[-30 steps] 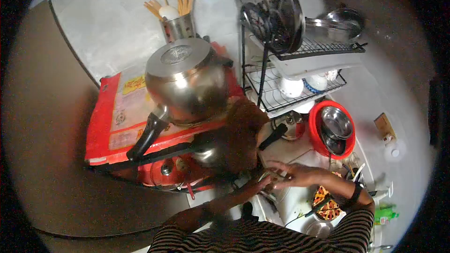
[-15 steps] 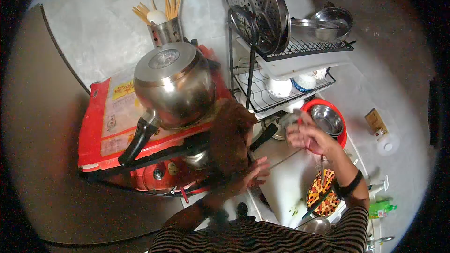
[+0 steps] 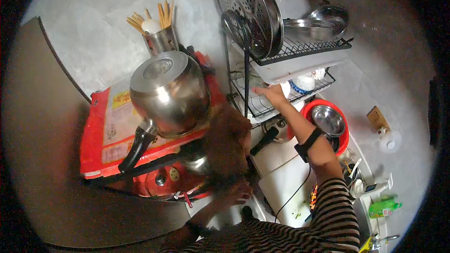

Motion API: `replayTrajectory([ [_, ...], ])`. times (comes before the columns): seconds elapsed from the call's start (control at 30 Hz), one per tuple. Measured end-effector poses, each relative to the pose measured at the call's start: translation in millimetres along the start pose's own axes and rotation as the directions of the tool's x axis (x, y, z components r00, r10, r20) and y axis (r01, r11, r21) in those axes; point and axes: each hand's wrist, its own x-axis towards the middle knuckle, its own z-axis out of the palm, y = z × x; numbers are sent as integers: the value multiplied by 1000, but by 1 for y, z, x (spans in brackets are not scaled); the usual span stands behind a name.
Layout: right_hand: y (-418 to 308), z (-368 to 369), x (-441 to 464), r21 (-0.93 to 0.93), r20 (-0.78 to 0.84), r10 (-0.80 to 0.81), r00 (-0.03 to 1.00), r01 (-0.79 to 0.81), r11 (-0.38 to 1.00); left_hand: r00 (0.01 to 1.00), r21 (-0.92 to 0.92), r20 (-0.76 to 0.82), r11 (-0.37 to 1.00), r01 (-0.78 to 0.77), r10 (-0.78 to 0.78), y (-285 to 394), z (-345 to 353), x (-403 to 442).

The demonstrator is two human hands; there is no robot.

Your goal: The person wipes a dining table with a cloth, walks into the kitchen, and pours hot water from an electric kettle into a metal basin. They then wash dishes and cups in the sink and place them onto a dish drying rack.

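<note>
My right hand [image 3: 272, 94] reaches to the lower shelf of the black dish rack [image 3: 247, 77]. Its fingers are partly stretched out in front of a white bowl [image 3: 285, 89]; whether they touch it cannot be made out. Beside that bowl sits a blue-and-white bowl [image 3: 303, 83]. Low by the counter's front edge, my left hand [image 3: 238, 196] is dim, its fingers loosely extended with nothing visible in them. A thin dark cord [image 3: 293, 196] hangs below my right forearm, over the white cutting board [image 3: 276, 185].
An upturned steel pot [image 3: 171, 96] rests on a red box [image 3: 91, 136] at left, by a chopstick holder [image 3: 161, 41]. A red basin [image 3: 344, 133] with a steel bowl [image 3: 328, 121] stands right of the rack. My sleeve mostly covers a container of colourful strips [image 3: 313, 197].
My right hand has moved up and left from beside the red basin to the rack's lower shelf. My left hand has dropped down and left. My right arm now hides most of the colourful strips.
</note>
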Motion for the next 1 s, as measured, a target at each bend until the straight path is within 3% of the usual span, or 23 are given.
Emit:
replayTrajectory([
  [0.03,7,8,7,-13,-101,30,994,-31,999,993,-35,-70,995,88,-90,5,3,-1],
  [0.1,-9,19,9,-236,-123,-151,981,119,964,996,-85,-20,993,-87,85,-3,3,-12],
  [0.13,-1,23,16,-274,-140,-146,979,104,956,985,-113,2,979,-172,173,-7,2,-15],
  [0.23,22,36,38,-384,-186,-111,976,32,923,976,-129,-145,981,146,-164,-4,-9,3],
  [0.33,44,43,51,-437,-190,-307,933,200,877,976,-130,-119,978,166,-181,-20,-29,14],
  [0.37,80,47,73,-453,-213,-414,885,287,844,996,-119,-62,991,59,-66,-27,-32,10],
  [0.43,72,51,66,-483,-230,-498,836,346,804,985,-118,54,981,-155,162,-36,-34,-3],
  [0.53,55,42,52,-525,-144,-431,891,300,796,974,-124,116,975,-183,197,-34,-31,-4],
  [0.63,23,17,11,-527,-16,-560,828,469,709,982,74,72,981,-179,174,-24,-19,-6],
  [0.7,13,-9,-24,-472,118,-371,921,381,795,981,40,107,985,-169,164,-20,-23,-4],
  [0.77,-37,-36,-86,-208,289,-126,949,190,960,977,14,138,986,-164,160,-20,-28,-5],
  [0.83,-72,-73,-118,-83,317,-118,941,151,985,976,-15,144,986,-166,166,-21,-33,-10],
  [0.87,-91,-94,-126,-33,196,-107,975,115,993,976,-28,140,986,-166,168,-21,-36,-11],
  [0.9,-106,-121,-123,-22,83,-199,977,201,979,975,-40,137,985,-168,172,-21,-38,-14],
  [0.93,-120,-141,-109,-86,-175,-277,945,266,960,975,-49,135,984,-171,176,-21,-40,-15],
  [0.97,-135,-162,-94,-164,-414,-351,840,310,936,975,-60,130,983,-175,181,-20,-41,-16],
  [1.0,-137,-184,-68,-268,-540,-399,741,298,916,974,-75,128,981,-176,185,-19,-42,-17],
])
